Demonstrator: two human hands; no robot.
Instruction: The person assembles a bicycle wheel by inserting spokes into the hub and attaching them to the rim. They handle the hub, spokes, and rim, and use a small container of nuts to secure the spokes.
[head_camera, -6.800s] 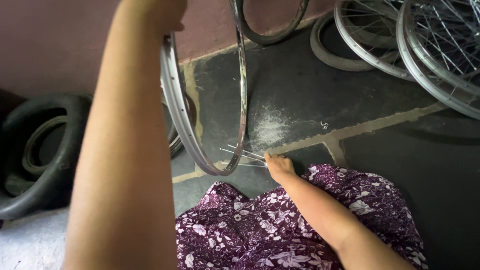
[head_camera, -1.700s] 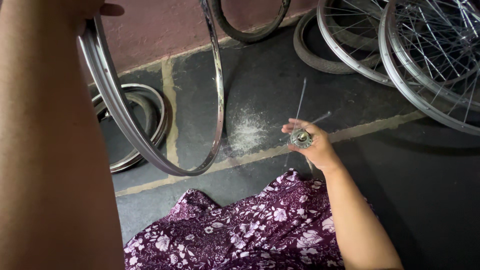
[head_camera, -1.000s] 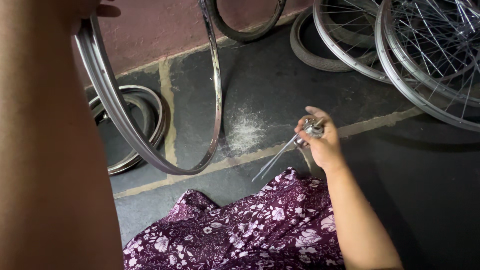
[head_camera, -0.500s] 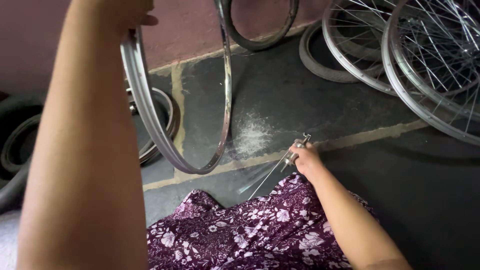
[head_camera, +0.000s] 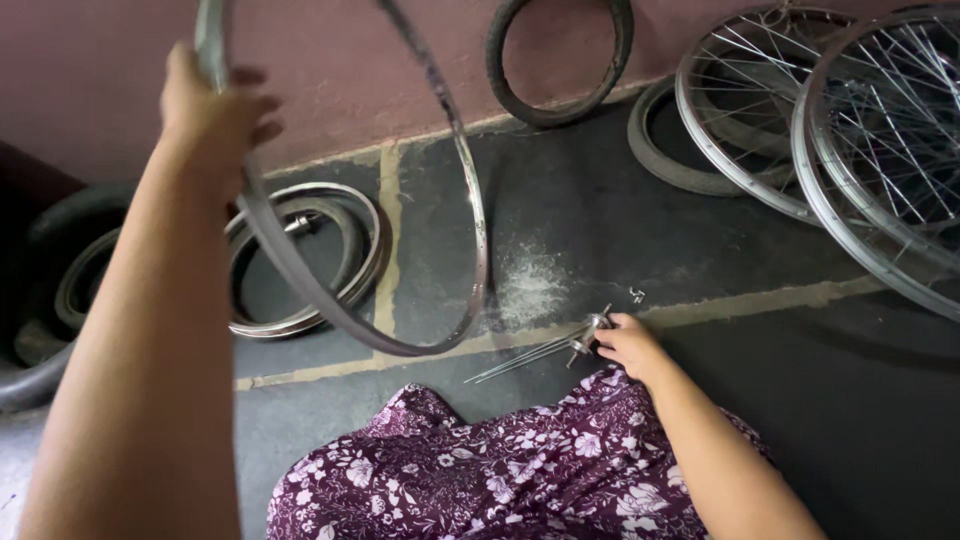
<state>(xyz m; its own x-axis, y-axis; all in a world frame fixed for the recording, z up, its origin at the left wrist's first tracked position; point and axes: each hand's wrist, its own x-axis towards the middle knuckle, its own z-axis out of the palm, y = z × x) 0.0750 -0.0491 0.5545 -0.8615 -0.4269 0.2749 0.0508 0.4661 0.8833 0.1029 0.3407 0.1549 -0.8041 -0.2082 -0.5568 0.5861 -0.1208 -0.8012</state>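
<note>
Rim (head_camera: 470, 230), a bare metal hoop, stands upright on the dark floor (head_camera: 800, 380), and the left hand (head_camera: 215, 110) is clamped around its upper part. Lower down, the right hand (head_camera: 628, 345) has its fingers closed on a small hub (head_camera: 590, 335) beside a bundle of spokes (head_camera: 525, 358) (they lie on the floor). Near the wall rest more rims (head_camera: 300, 255), and spoked wheels (head_camera: 850, 140) lean at the right.

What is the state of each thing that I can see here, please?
Bare rim: upright, held at its top by the left hand.
Hub with spokes: on the floor, touched by the right hand.
Spoked wheels: leaning at the wall.
Rims: flat on the floor.
</note>
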